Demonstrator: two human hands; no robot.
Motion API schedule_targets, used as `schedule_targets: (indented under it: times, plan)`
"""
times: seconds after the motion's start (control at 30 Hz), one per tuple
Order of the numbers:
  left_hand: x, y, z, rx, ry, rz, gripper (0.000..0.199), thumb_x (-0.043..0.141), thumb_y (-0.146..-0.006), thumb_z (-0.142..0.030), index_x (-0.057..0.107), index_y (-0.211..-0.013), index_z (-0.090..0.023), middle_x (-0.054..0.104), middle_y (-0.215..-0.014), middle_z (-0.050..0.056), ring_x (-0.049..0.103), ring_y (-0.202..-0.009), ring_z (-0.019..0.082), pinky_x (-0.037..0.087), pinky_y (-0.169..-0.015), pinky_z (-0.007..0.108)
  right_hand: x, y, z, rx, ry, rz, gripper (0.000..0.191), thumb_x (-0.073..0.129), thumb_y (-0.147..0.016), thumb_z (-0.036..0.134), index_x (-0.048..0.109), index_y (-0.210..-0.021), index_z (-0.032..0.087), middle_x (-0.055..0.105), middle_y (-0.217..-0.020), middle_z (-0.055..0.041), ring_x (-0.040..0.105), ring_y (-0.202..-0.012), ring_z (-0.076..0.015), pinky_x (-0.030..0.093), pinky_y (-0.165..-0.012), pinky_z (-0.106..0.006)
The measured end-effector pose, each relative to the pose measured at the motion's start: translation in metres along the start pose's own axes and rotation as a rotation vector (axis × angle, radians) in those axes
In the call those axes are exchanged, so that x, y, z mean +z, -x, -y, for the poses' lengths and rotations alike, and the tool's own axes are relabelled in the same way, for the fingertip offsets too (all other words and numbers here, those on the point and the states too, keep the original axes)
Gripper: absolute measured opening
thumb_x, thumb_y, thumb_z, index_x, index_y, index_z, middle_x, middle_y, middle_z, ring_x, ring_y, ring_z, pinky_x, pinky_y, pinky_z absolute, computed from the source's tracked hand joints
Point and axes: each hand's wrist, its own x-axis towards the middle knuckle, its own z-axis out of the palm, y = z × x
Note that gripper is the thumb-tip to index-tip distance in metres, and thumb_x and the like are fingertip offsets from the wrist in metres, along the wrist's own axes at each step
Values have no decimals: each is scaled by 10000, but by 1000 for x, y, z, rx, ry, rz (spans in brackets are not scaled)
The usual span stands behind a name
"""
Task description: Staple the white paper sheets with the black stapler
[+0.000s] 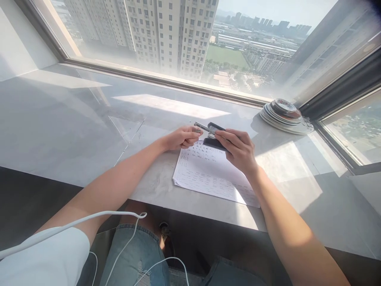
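Note:
My right hand [239, 149] grips a black stapler [214, 143] over the papers. The stapler is opened up, its black top cover swung back and its metal staple magazine [202, 126] pointing towards my left hand [186, 137]. That hand is closed in a pinch just left of the magazine's tip, holding a small greyish piece that looks like a strip of staples [197, 130]. Beneath both hands lies a stack of printed paper sheets [214, 174], its lower left corner slightly curled. My right palm hides part of the stapler's rear end.
A stack of plates [285, 113] stands at the back right by the window frame. The grey stone-like counter [74, 119] runs along the window, with its front edge above my legs. A white cable [113, 213] hangs across the lower left.

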Motion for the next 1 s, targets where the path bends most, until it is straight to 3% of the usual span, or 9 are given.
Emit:
schedule_targets:
  times: [0.13,0.23,0.37,0.53,0.7,0.83,1.0]
  plan:
    - [1,0,-1,-6,-2,20,245,670,-927,-390,507,-900,-208,221,-599,-96,145,-444,57,94,-375,215,1,-2,3,7,-20,-20,631,594,-943,183,483,-1485,487,651,-1366,47,540,-1281,-330,486,-1052,-595]
    - [0,1,-1,17,-2,-19,254,678,-911,-384,498,-883,-208,222,-601,-97,144,-446,56,84,-381,210,-3,-5,7,136,-88,-101,490,597,-949,249,585,-1406,424,661,-1330,-12,569,-1230,-342,478,-1030,-598]
    - [-2,0,-1,50,35,-124,234,662,-900,-366,490,-882,-209,202,-600,-102,127,-439,55,76,-383,199,-8,-2,1,378,-405,-163,430,616,-930,450,637,-1341,324,655,-1249,-73,633,-1067,-338,531,-863,-524]
    - [-4,-1,2,56,51,-119,191,614,-908,-329,476,-859,-207,215,-607,-97,146,-441,58,89,-386,185,-5,4,-15,501,-749,-118,463,691,-833,557,701,-1196,271,694,-1027,-55,662,-899,-304,530,-702,-434]
    - [-4,-3,4,75,65,-137,184,597,-896,-305,458,-828,-206,231,-602,-96,141,-445,56,111,-388,177,-6,1,-15,424,-847,99,401,796,-758,529,759,-1006,216,699,-976,-67,650,-884,-286,521,-739,-410]
    - [-4,-3,3,56,72,-130,193,581,-900,-322,447,-813,-213,237,-593,-91,154,-435,58,121,-383,169,-6,-2,-15,282,-887,284,378,792,-805,513,762,-1007,194,691,-952,-73,621,-843,-235,500,-726,-369]
    - [-1,-3,5,47,11,-10,251,538,-986,-393,500,-840,-191,280,-603,-75,212,-448,63,161,-397,179,-5,-5,-15,167,-888,386,412,771,-857,497,743,-1100,165,690,-955,-82,593,-883,-219,481,-792,-364]
